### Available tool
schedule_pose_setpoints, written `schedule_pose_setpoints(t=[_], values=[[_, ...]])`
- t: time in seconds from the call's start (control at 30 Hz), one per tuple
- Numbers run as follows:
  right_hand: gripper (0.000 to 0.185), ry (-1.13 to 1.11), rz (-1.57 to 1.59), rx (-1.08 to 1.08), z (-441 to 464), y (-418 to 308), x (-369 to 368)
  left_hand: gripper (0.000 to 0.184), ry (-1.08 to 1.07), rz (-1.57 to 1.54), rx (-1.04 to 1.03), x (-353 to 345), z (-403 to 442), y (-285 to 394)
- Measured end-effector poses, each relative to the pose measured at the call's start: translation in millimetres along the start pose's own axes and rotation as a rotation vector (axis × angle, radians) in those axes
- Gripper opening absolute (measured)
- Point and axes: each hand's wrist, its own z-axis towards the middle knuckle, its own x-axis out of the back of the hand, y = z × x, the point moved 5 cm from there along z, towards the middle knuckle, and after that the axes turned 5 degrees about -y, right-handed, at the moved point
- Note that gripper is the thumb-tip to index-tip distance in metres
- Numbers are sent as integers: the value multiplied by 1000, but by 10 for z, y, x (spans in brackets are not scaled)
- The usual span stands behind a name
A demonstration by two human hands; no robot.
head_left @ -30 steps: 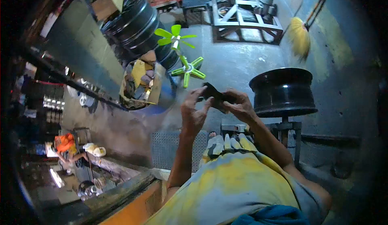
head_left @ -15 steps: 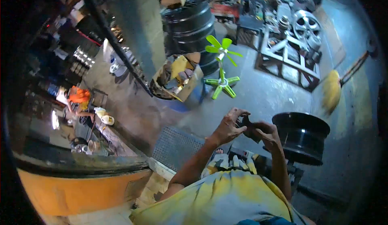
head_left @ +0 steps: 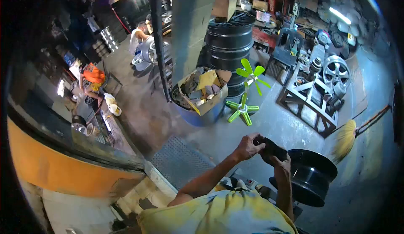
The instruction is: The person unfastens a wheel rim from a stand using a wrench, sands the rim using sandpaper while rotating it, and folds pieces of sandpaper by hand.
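A small dark, flat piece point(head_left: 274, 149) is held up between my two hands. My left hand point(head_left: 247, 148) pinches its left end with thumb and fingers. Around its lower right part, my right hand point(head_left: 281, 165) is closed. Just to the right of my right hand, a black wheel rim point(head_left: 311, 176) rests on a stand that is mostly hidden. Beyond my hands stands a green fan point(head_left: 243, 108) with a star-shaped base.
A cardboard box point(head_left: 214, 103) of scraps sits on a blue drum point(head_left: 189, 117). Behind are stacked black rims point(head_left: 229, 40), a metal frame point(head_left: 309, 97) and a broom point(head_left: 346, 139). At left, a person in orange point(head_left: 93, 74) sits; another person point(head_left: 136, 38) works beyond.
The view has swung left and up, so the fan, box and frame appear farther right and lower. My hands still hold the dark piece. A second person has come into view.
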Motion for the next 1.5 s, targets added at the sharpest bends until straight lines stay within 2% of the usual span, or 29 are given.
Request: schedule_pose_setpoints(t=[0.03,0.1,0.17,0.23,0.3,0.37,0.4,0.43,0.5,0.57,0.6,0.67,0.73,0.83,0.9,0.93,0.97,1.0,1.03,1.07,1.13,1.17,1.23,1.37,1.43,1.47,1.5], values=[[39,55,-87,4,4,4,-23,22,14,-8,-10,15,-13,-20],[35,48,-82,52,38,-87,-129,30,92,242,-102,75,-62,117],[36,32,-185,125,71,-65,-65,31,143,275,-109,140,-102,43],[38,-11,-216,111,123,15,6,33,191,305,-114,210,-137,-56],[40,-54,-250,96,175,-15,-62,30,42,331,18,203,-140,-255],[41,-126,-269,193,163,-147,-276,26,47,274,-68,193,-140,-369],[40,-246,-207,282,178,-212,-407,24,24,158,-11,201,-145,-419],[40,-258,-214,283,197,-211,-453,23,-1,43,45,217,-149,-470],[42,-248,-226,100,231,-109,-521,28,-33,-41,65,277,-161,-536],[46,-231,-253,18,241,-118,-665,35,-70,-121,87,327,-187,-548],[51,-202,-274,-61,246,-102,-710,36,-19,-187,42,384,-210,-502],[51,-238,-272,-61,276,-74,-782,38,28,-251,-5,502,-253,-419],[51,-274,-267,-61,302,-49,-876,42,-14,-13,-91,638,-276,-291],[54,-279,-341,-56,362,-14,-968,43,-40,21,-216,657,-245,-205],[59,-330,-233,153,370,-127,-1103,41,-24,108,-297,672,-218,-196],[59,-330,-235,156,369,-162,-1143,38,-9,195,-375,677,-224,-178],[56,-186,-291,71,380,-184,-1120,38,-10,195,-378,666,-228,-202],[54,-40,-345,-14,375,-206,-1110,36,6,54,-225,677,-245,-203],[54,-36,-346,-12,393,-161,-1082,34,20,-85,-71,687,-256,-244],[49,-34,-327,-32,411,-93,-1047,34,16,-86,-73,684,-238,-295],[37,-32,-257,-64,419,2,-1034,31,206,191,-272,732,-208,-342],[37,-33,-259,-66,424,51,-1008,31,208,189,-271,721,-195,-364],[35,-85,-259,-45,430,185,-955,29,265,263,-407,721,-220,-344],[31,-58,-418,11,405,45,-1256,27,256,278,-332,750,-279,-283],[22,-43,-503,78,481,92,-1215,33,437,373,-289,873,-390,-181],[22,-48,-508,78,489,103,-1192,33,443,369,-289,906,-441,-103],[23,-22,-712,188,487,52,-1177,35,513,432,-325,968,-502,10]])
